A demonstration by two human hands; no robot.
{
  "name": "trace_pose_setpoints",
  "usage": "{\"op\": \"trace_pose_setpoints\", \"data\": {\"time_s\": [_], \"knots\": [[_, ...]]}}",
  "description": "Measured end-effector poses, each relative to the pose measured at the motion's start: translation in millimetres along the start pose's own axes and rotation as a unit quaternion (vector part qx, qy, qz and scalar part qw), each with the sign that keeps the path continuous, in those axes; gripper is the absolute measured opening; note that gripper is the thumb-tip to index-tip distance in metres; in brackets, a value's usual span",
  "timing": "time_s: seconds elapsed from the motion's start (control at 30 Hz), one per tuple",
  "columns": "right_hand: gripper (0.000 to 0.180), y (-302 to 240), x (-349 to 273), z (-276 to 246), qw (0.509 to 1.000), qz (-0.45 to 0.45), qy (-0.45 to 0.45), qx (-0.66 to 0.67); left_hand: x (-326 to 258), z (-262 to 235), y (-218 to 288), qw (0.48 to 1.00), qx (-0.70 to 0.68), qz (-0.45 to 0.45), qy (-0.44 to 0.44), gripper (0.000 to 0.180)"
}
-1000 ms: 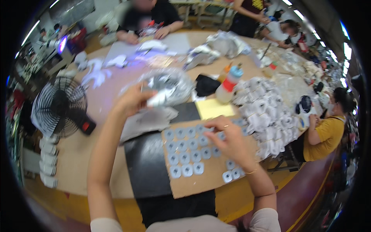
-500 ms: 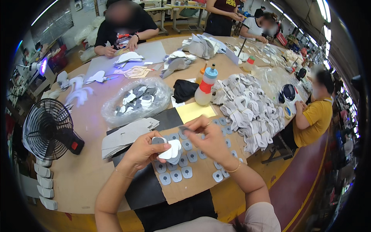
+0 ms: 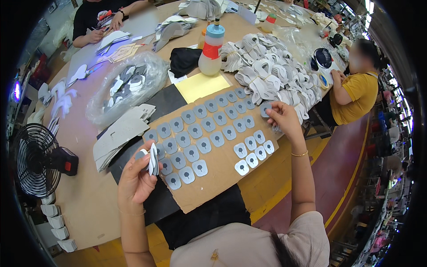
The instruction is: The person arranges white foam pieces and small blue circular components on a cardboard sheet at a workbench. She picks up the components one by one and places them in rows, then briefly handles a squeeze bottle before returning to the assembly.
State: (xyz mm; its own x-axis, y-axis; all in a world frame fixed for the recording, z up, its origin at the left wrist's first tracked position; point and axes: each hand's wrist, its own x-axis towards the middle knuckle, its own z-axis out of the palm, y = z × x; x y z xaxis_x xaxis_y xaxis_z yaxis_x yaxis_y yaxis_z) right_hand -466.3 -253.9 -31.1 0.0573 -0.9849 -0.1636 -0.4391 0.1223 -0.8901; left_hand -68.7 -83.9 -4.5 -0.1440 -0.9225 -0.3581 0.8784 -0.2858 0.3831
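Note:
My left hand (image 3: 137, 175) is closed round a small stack of white and grey rounded patches (image 3: 153, 161), held over the left edge of a brown cardboard sheet (image 3: 213, 175). Rows of grey-blue rounded patches, each with a dark mark, such as this patch (image 3: 195, 130), lie flat on the cardboard. A smaller group of paler patches (image 3: 250, 160) occupies its right part. At the far right corner, my right hand (image 3: 283, 118) pinches a single grey patch (image 3: 265, 109) between thumb and fingers. Whether that patch touches the cardboard I cannot tell.
Bundled grey-white cut pieces (image 3: 271, 66) are heaped beyond the right hand. A bottle with a blue cap (image 3: 211, 53) stands behind a yellow sheet (image 3: 202, 86). Left are a plastic bag of pieces (image 3: 100, 107), flat grey panels (image 3: 122, 133) and a black fan (image 3: 38, 160). Co-workers sit around the table.
My hands have moved apart: the right went to the far right corner with a patch, the left moved left with the stack. The view has shifted, uncovering more cardboard.

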Motion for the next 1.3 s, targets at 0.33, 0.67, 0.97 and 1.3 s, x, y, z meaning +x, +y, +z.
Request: {"op": "trace_pose_setpoints", "data": {"time_s": [0.33, 0.67, 0.97, 1.3], "knots": [[0.023, -3, 5, 13, 0.995, 0.022, -0.043, -0.086, -1, 3, -19, 0.998, -0.028, 0.025, 0.042, 0.039], [0.027, -2, 7, 24, 0.990, 0.016, -0.042, -0.131, 1, 8, -29, 0.997, 0.014, 0.058, 0.038, 0.037], [0.029, -45, -28, 61, 0.930, -0.242, 0.001, -0.276, 6, 19, -33, 0.960, 0.227, 0.103, 0.127, 0.039], [0.030, -97, -81, 141, 0.785, -0.562, -0.181, -0.189, 6, 14, -35, 0.964, 0.242, 0.055, 0.091, 0.035]]}}
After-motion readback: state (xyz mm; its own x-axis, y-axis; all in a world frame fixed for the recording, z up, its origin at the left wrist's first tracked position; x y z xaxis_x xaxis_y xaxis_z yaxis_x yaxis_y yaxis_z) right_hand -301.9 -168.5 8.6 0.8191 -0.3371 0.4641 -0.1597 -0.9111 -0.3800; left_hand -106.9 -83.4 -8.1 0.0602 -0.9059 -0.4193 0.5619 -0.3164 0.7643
